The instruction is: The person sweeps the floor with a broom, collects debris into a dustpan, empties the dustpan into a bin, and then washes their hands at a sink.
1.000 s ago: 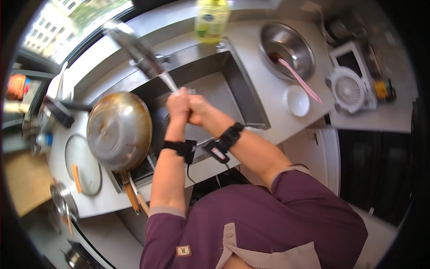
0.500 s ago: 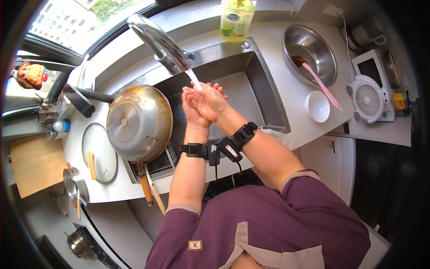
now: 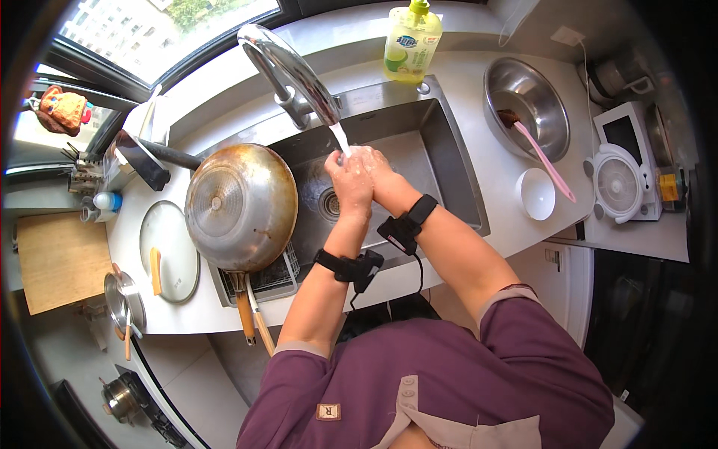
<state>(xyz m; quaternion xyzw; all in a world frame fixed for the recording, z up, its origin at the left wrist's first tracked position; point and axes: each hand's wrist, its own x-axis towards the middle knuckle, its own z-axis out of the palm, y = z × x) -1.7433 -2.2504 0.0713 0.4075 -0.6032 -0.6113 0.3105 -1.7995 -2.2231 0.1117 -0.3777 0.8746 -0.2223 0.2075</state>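
My left hand [image 3: 350,183] and my right hand [image 3: 381,173] are clasped together, wet, over the steel sink [image 3: 449,161]. The right fingers lie over the left ones, and the left thumb sticks up at the side. Water [image 3: 340,138] runs onto them from the curved chrome faucet [image 3: 323,101]. Just left of my hands the sink drain [image 3: 329,203] shows. Each wrist carries a black strap with a small box and cable. Beside my left arm, an upturned wok [image 3: 235,206] with a browned rim rests over the sink's left part, on a wire rack [image 3: 278,278].
Behind the sink stands a yellow-green pump bottle [image 3: 413,46]. To the right are a steel bowl [image 3: 550,112] holding a pink-handled spatula [image 3: 542,161], a white bowl [image 3: 535,194] and a white fan [image 3: 618,179]. Leftward lie a glass lid [image 3: 173,236] and a cleaver [image 3: 142,161].
My hands have turned from palms up, cupped under the water, to clasped with the right hand's back showing. My wrists have moved apart. The whole view has shifted slightly.
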